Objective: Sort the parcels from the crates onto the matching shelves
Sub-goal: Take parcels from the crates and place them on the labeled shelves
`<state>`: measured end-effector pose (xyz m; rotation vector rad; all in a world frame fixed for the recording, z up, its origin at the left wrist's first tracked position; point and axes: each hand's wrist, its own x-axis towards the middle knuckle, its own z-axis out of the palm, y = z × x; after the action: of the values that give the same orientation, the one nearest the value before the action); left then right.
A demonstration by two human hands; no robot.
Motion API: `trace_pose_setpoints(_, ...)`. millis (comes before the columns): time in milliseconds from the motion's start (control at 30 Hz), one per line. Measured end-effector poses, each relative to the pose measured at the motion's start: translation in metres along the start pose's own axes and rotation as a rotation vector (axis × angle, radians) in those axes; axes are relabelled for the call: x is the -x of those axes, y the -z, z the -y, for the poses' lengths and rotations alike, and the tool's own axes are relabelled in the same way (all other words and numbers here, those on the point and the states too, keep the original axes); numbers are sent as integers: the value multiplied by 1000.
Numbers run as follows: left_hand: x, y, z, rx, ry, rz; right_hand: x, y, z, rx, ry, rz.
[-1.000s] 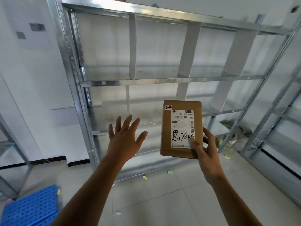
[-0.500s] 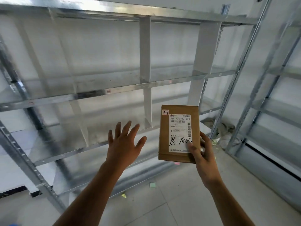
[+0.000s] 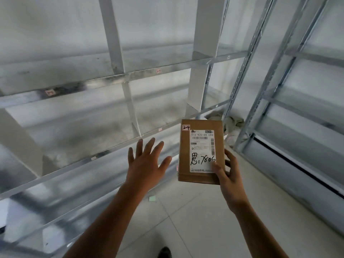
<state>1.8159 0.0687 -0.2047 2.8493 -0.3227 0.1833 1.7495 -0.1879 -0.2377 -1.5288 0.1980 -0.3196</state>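
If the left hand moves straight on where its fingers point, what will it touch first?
Probably the front edge of the shelf just beyond the left hand; depth is unclear, so it may instead pass above it toward the divider.

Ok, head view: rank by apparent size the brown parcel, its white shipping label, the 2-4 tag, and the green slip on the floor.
1. brown parcel
2. white shipping label
3. 2-4 tag and green slip: look about alike; the slip lies farther away, so unranked.
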Motion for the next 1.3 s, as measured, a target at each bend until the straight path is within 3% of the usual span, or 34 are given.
trace_pose_setpoints(400, -159, -67, -22, 122, -103, 84, -126, 23, -20, 49, -59, -118)
trace_pose_setpoints(667, -236, -109, -93, 169, -209, 229, -179, 71, -36, 73, -118, -225)
trace_pose_setpoints(933, -313, -177, -184, 114, -264, 283, -248, 170, -76, 5, -188, -286)
trace_pose_setpoints(1133, -365, -206, -262, 114, -306, 337, -330, 245, -93, -51, -229, -217)
trace_pose_setpoints(1300, -401, -221, -301, 379, -151, 360, -403, 282, -98, -53, -284, -103)
